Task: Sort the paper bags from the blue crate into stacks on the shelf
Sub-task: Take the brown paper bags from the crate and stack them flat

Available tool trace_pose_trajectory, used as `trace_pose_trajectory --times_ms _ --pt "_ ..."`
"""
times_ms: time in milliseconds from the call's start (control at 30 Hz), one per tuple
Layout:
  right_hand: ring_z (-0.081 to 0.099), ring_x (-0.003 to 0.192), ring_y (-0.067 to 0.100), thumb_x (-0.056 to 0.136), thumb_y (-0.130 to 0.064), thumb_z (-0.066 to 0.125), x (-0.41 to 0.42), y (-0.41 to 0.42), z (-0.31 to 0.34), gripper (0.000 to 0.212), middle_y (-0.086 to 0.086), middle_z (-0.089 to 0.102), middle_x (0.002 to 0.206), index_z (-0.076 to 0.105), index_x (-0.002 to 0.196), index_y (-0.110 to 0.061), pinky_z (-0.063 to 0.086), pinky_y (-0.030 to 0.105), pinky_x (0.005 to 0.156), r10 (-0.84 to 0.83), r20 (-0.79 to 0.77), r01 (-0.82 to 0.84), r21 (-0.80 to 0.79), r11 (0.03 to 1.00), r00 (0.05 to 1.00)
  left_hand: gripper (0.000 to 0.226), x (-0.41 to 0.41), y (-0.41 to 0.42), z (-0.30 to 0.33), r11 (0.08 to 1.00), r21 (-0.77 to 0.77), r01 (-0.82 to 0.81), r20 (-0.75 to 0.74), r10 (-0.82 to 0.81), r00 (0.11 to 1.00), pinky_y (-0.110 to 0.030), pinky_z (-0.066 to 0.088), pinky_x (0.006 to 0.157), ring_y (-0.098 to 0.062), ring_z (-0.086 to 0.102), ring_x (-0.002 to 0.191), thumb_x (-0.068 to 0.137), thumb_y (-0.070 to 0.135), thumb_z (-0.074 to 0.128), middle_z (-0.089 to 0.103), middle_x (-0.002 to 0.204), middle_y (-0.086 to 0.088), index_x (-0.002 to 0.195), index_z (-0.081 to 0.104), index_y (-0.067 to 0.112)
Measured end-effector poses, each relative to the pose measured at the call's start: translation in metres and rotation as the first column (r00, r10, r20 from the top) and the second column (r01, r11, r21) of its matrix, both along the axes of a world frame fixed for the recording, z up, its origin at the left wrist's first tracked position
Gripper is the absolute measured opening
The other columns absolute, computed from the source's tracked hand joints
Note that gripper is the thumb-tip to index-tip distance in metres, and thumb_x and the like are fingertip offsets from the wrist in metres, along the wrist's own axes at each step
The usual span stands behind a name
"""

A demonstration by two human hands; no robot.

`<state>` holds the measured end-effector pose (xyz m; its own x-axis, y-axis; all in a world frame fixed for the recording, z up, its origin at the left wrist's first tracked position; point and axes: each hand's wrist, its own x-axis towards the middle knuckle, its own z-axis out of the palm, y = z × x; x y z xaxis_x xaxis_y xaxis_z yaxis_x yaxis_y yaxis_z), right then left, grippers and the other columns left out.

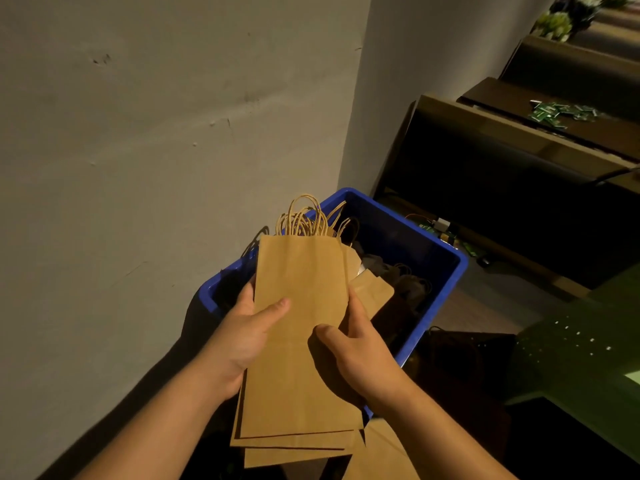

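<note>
Flat brown paper bags [298,341] held over the blue crate [433,258].

Left hand [242,337] gripping the bundle's left edge, thumb on top; right hand [360,348] gripping the right edge, thumb across the front. More bags [408,285] lying inside the crate, beside the wall [156,133].

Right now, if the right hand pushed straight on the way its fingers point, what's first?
Probably the smaller paper bag just beyond the right hand, then the blue crate; depth is unclear.
</note>
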<state>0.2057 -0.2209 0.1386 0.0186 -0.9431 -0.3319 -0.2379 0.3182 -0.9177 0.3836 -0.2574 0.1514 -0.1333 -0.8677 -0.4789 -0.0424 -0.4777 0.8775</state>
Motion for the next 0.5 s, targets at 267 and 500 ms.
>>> trace_pose_trajectory --times_ms 267,500 --pt "0.06 0.119 0.01 0.101 -0.045 0.059 -0.005 -0.013 0.005 0.064 -0.014 0.053 0.14 0.027 0.156 -0.04 0.052 0.028 0.1 -0.044 0.053 0.039 0.086 0.996 0.998 0.035 0.013 -0.006 -0.011 0.998 0.023 -0.051 0.077 0.049 0.996 -0.055 0.058 0.09 -0.025 0.074 0.101 0.094 0.025 0.07 0.077 0.107 0.003 0.121 0.058 0.044" --pt "0.067 0.093 0.022 0.104 -0.031 0.057 -0.025 -0.066 0.005 0.024 0.007 0.064 0.109 0.058 0.124 -0.019 0.059 0.037 0.081 -0.256 -0.075 0.267 0.254 0.93 0.964 0.045 0.022 -0.013 -0.019 0.997 0.026 -0.07 0.075 0.068 0.995 -0.058 0.056 0.095 -0.024 0.073 0.107 0.091 0.025 0.074 0.077 0.113 0.008 0.127 0.058 0.047"
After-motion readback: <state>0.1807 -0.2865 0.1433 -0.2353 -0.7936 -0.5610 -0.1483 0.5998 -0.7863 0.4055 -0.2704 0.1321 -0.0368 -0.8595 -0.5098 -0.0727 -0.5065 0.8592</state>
